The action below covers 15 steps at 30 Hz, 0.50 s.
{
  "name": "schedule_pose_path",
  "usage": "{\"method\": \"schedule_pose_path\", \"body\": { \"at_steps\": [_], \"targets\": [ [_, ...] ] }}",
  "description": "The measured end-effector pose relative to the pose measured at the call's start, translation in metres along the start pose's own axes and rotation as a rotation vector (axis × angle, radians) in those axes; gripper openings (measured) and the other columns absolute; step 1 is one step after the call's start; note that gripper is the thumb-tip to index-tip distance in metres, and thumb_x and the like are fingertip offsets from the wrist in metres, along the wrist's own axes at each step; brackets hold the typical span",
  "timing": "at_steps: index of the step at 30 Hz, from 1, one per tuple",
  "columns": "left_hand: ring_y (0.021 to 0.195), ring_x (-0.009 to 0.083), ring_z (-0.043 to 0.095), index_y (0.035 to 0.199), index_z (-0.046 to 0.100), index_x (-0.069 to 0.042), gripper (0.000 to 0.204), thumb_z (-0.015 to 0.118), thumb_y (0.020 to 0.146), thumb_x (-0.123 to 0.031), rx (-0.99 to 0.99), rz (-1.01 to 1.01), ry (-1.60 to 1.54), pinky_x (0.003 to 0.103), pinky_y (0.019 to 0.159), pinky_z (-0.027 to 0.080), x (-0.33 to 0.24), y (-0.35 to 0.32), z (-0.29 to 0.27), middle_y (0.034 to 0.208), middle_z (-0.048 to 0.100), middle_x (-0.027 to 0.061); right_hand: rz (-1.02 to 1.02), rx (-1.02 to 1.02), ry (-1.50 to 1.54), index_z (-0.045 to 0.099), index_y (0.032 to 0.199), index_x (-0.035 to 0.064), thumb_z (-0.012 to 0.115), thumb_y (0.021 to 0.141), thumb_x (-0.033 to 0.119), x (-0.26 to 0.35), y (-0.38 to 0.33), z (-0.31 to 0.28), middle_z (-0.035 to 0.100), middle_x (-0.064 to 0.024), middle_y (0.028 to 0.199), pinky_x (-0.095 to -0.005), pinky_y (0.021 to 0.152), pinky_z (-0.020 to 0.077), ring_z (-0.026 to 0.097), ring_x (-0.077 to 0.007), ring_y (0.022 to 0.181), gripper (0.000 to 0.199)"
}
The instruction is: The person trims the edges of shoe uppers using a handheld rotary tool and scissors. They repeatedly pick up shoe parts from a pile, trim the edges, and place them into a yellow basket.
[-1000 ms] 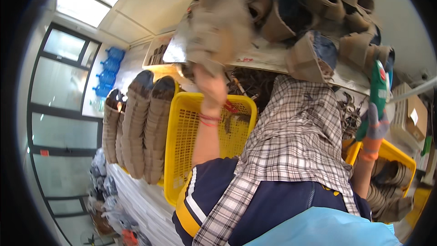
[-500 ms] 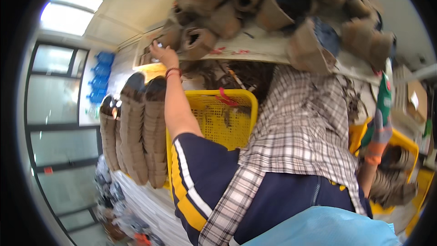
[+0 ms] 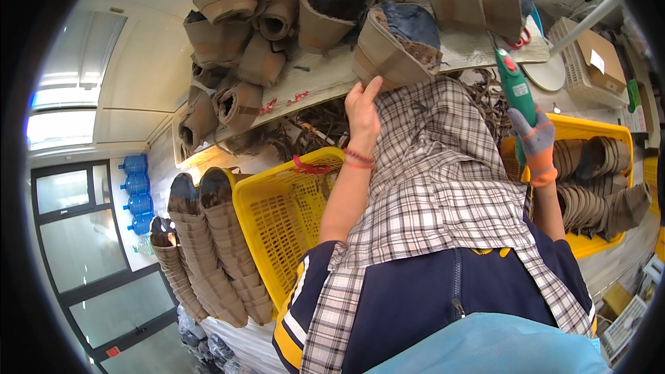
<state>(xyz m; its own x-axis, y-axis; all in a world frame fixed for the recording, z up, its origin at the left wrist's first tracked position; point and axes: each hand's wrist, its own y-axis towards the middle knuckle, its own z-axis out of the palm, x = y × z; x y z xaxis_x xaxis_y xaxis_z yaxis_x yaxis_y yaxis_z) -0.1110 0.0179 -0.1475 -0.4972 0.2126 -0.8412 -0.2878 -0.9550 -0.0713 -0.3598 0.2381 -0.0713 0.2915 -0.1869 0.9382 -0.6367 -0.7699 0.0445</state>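
Hold partly hidden, unclear: half-curled left hand (image 3: 363, 112), tan cuff (image 3: 389, 55) at its one o'clock; right hand (image 3: 533, 140) clasps green tool (image 3: 513, 84).

No words or numbers are clear enough to read. A pale label (image 3: 521, 88) sits on the green tool (image 3: 511, 77) near the front right corner of the bench (image 3: 465, 57), white paper (image 3: 596, 61) on the brown box (image 3: 609, 76), and a little red sign (image 3: 113, 352) on the door frame (image 3: 142, 334).

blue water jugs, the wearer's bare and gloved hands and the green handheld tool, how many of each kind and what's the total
Blue water jugs: 4
Bare left hand: 1
Gloved right hand: 1
Green handheld tool: 1
Total: 7
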Motion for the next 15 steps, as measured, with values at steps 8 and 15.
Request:
{"method": "schedule_pose_path", "body": {
  "at_steps": [8, 15],
  "targets": [
    [0.117, 0.0313, 0.052, 0.123, 0.051, 0.002, 0.038, 0.057, 0.087, -0.008, 0.111, -0.359, -0.403, 0.047, 0.104, 0.038, -0.076, 0.024, 0.036, 0.126, 0.055, 0.0159, -0.318, -0.037, -0.329, 0.064, 0.103, 0.0042, 0.081, 0.069, 0.032, -0.012, 0.02, 0.004, 0.066, -0.0141, 0.077, -0.0324, 0.059, 0.0513, 0.065, -0.0286, 0.066, 0.048],
    [0.114, 0.0348, 0.053, 0.118, 0.051, 0.008, 0.031, 0.045, 0.094, -0.009, 0.117, -0.614, -0.667, 0.047, 0.101, 0.041, -0.131, 0.026, -0.024, 0.121, 0.056, 0.0226, -0.658, 0.091, -0.54, 0.062, 0.104, 0.0067, 0.082, 0.065, 0.035, 0.015, 0.009, 0.021, 0.065, -0.0125, 0.075, -0.0358, 0.06, 0.0504, 0.063, -0.0288, 0.065, 0.052]
  ]
}}
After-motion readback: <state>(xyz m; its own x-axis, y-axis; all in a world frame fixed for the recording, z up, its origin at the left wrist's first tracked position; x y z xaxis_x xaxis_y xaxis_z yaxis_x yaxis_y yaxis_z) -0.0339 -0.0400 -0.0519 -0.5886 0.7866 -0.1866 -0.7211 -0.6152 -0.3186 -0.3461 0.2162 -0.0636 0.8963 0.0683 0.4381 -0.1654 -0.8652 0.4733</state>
